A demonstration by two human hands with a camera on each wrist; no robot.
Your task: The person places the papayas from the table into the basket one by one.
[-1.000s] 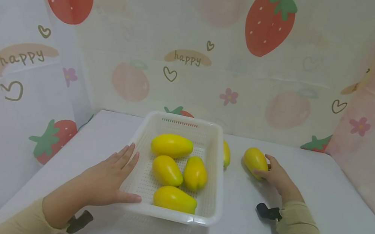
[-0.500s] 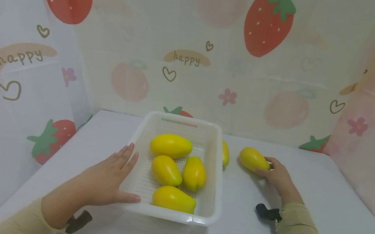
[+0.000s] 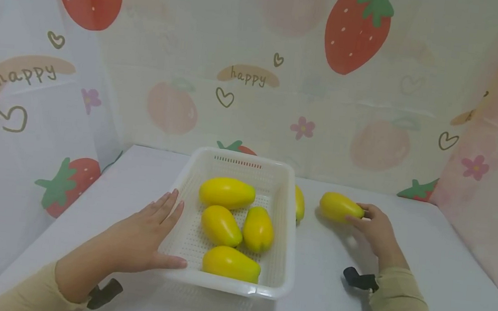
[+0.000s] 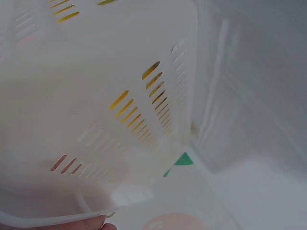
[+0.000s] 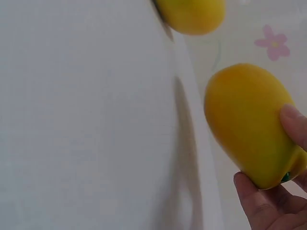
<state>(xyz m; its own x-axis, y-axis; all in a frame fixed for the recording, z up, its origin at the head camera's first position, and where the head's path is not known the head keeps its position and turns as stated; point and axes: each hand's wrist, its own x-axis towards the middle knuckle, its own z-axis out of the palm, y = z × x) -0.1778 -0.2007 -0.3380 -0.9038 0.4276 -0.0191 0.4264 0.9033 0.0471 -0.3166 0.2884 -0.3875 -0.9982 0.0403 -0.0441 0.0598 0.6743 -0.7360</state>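
Observation:
My right hand pinches a yellow papaya by its narrow green end, thumb on one side and fingertips on the other. In the right wrist view this papaya appears raised off the table, its shadow apart from it. My left hand rests on the left rim of a white plastic basket, fingers straight and thumb along the near corner. Several yellow papayas lie inside the basket. The left wrist view shows the slotted basket wall and a bit of fingers at its rim.
Another papaya lies on the white table just right of the basket, partly hidden by its wall. A printed strawberry curtain stands behind the table and along both sides.
My right hand has turned the papaya so its wide end points left, then raised it slightly. My left hand and the basket have stayed in place.

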